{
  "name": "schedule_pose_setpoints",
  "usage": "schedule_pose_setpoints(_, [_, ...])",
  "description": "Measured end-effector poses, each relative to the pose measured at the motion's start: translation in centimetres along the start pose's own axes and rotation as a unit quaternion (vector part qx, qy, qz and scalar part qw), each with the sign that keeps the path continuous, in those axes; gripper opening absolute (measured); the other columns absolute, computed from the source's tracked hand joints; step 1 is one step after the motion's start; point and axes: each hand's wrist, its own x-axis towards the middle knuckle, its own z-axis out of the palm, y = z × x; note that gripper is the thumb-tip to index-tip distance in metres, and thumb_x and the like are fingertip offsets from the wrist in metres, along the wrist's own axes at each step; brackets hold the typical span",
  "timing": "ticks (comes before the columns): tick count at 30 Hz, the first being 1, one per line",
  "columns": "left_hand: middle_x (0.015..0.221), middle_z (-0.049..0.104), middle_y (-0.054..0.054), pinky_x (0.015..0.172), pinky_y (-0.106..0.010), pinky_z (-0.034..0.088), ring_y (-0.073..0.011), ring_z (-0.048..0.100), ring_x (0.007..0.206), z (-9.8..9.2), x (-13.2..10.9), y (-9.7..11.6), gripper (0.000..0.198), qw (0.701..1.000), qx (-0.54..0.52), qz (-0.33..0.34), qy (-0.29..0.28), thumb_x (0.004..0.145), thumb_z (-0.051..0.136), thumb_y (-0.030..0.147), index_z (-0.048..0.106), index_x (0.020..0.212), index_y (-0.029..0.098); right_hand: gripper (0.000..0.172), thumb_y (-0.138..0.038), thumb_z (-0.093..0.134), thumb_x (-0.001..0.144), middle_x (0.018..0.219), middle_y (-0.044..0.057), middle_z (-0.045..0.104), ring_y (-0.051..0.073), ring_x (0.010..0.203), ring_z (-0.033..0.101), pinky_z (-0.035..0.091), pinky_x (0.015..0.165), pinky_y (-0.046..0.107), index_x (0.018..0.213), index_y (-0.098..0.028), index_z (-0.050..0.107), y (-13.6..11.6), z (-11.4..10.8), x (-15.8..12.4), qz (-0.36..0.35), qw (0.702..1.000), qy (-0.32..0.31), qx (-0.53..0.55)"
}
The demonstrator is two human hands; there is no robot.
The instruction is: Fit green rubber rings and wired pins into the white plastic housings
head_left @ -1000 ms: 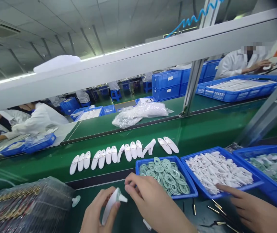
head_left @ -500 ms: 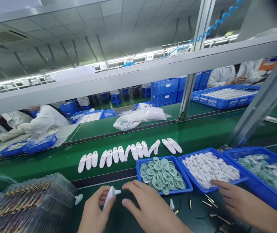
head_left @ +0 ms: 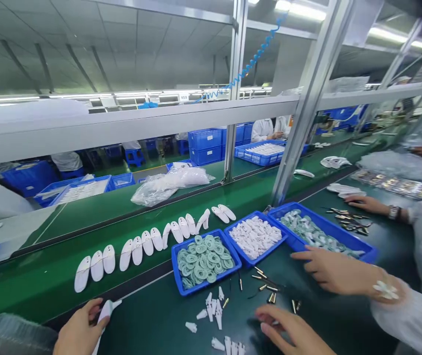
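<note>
While the left hand (head_left: 80,331) clenches a white plastic shell (head_left: 104,310) at the near edge of the bench (head_left: 152,315), the right hand (head_left: 292,331) stays open and empty, near loose brass pins (head_left: 271,298) and small white plastic pieces (head_left: 214,308).

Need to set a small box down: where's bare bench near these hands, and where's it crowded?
Bare dark green bench lies between the left hand and the small white parts, below the blue tray of green rings. Crowded: around the right hand, among those parts and brass pins.
</note>
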Motion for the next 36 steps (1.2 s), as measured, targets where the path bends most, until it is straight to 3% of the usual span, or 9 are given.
schedule_pose_setpoints(3, [0.118, 0.075, -0.022, 0.093, -0.055, 0.056, -0.044, 0.072, 0.107, 0.8, -1.6, 4.1, 0.051, 0.998, 0.007, 0.069, 0.012, 0.074, 0.053, 0.048, 0.072, 0.108, 0.015, 0.04, -0.041, 0.041, 0.099, 0.118, 0.012, 0.076, 0.028, 0.105, 0.073, 0.059, 0.092, 0.039, 0.114, -0.023, 0.073, 1.6, -1.2, 2.5, -0.026, 0.994, 0.089, -0.057])
schedule_pose_setpoints(4, [0.123, 0.073, -0.023, 0.096, -0.056, 0.054, -0.0426, 0.07, 0.111, 1.5, -2.5, 6.4, 0.055, 0.989, -0.005, 0.145, 0.003, 0.082, 0.045, 0.048, 0.07, 0.115, 0.012, 0.04, -0.037, 0.038, 0.101, 0.123, 0.013, 0.074, 0.028, 0.11, 0.071, 0.057, 0.096, 0.04, 0.119, -0.022, 0.071, 1.7, -1.7, 3.9, -0.035, 0.991, 0.112, -0.072])
schedule_pose_setpoints(7, [0.134, 0.068, -0.01, 0.105, -0.045, 0.051, -0.031, 0.063, 0.125, 4.5, -5.5, 13.9, 0.045, 0.953, -0.03, 0.296, -0.06, 0.092, 0.045, 0.048, 0.071, 0.121, 0.026, 0.034, -0.028, 0.043, 0.104, 0.132, 0.016, 0.065, 0.031, 0.125, 0.06, 0.047, 0.106, 0.05, 0.13, -0.018, 0.063, 1.3, -2.9, 8.7, -0.046, 0.976, 0.176, -0.118])
schedule_pose_setpoints(9, [0.14, 0.063, -0.007, 0.104, -0.047, 0.051, -0.0314, 0.058, 0.13, 6.7, -7.0, 17.9, 0.039, 0.927, -0.032, 0.362, -0.088, 0.093, 0.051, 0.045, 0.071, 0.123, 0.032, 0.032, -0.031, 0.058, 0.102, 0.133, 0.012, 0.064, 0.029, 0.122, 0.061, 0.048, 0.103, 0.053, 0.131, -0.018, 0.061, 0.9, -2.9, 11.3, -0.058, 0.966, 0.202, -0.153])
schedule_pose_setpoints(12, [0.134, 0.065, -0.011, 0.101, -0.056, 0.05, -0.0378, 0.058, 0.127, 9.1, -7.6, 20.8, 0.032, 0.902, -0.022, 0.417, -0.108, 0.093, 0.054, 0.036, 0.075, 0.118, 0.032, 0.029, -0.031, 0.065, 0.099, 0.13, 0.009, 0.065, 0.026, 0.113, 0.065, 0.053, 0.097, 0.05, 0.125, -0.019, 0.064, 0.6, -1.9, 13.2, -0.073, 0.952, 0.218, -0.202])
schedule_pose_setpoints(21, [0.119, 0.075, -0.009, 0.094, -0.044, 0.057, -0.0311, 0.067, 0.115, 10.1, -5.1, 19.3, 0.035, 0.875, -0.021, 0.462, -0.141, 0.097, 0.046, 0.03, 0.079, 0.106, 0.029, 0.022, -0.03, 0.064, 0.1, 0.123, 0.008, 0.068, 0.024, 0.106, 0.068, 0.057, 0.091, 0.045, 0.118, -0.018, 0.067, 1.0, -0.7, 13.0, -0.077, 0.936, 0.257, -0.23])
schedule_pose_setpoints(24, [0.12, 0.076, -0.008, 0.099, -0.048, 0.054, -0.0317, 0.068, 0.116, 10.2, -4.4, 18.8, 0.037, 0.873, -0.023, 0.466, -0.143, 0.097, 0.045, 0.029, 0.08, 0.107, 0.03, 0.022, -0.03, 0.063, 0.1, 0.123, 0.008, 0.068, 0.023, 0.105, 0.068, 0.057, 0.091, 0.045, 0.118, -0.018, 0.067, 0.9, -0.9, 13.3, -0.077, 0.937, 0.262, -0.219])
schedule_pose_setpoints(29, [0.12, 0.076, -0.009, 0.1, -0.056, 0.05, -0.0357, 0.067, 0.115, 10.7, -3.6, 18.1, 0.031, 0.883, -0.028, 0.455, -0.114, 0.095, 0.05, 0.033, 0.079, 0.106, 0.031, 0.023, -0.03, 0.064, 0.1, 0.124, 0.008, 0.067, 0.024, 0.106, 0.067, 0.056, 0.092, 0.046, 0.119, -0.018, 0.067, 0.9, -0.7, 13.7, -0.078, 0.94, 0.276, -0.184])
schedule_pose_setpoints(36, [0.112, 0.071, -0.012, 0.082, -0.043, 0.06, -0.0323, 0.071, 0.103, 11.4, -3.2, 17.5, 0.034, 0.901, -0.111, 0.407, -0.098, 0.094, 0.048, 0.04, 0.073, 0.112, 0.024, 0.023, -0.03, 0.064, 0.1, 0.126, 0.009, 0.067, 0.025, 0.108, 0.067, 0.056, 0.093, 0.047, 0.12, -0.018, 0.066, 0.8, -0.9, 13.8, -0.09, 0.944, 0.3, -0.099])
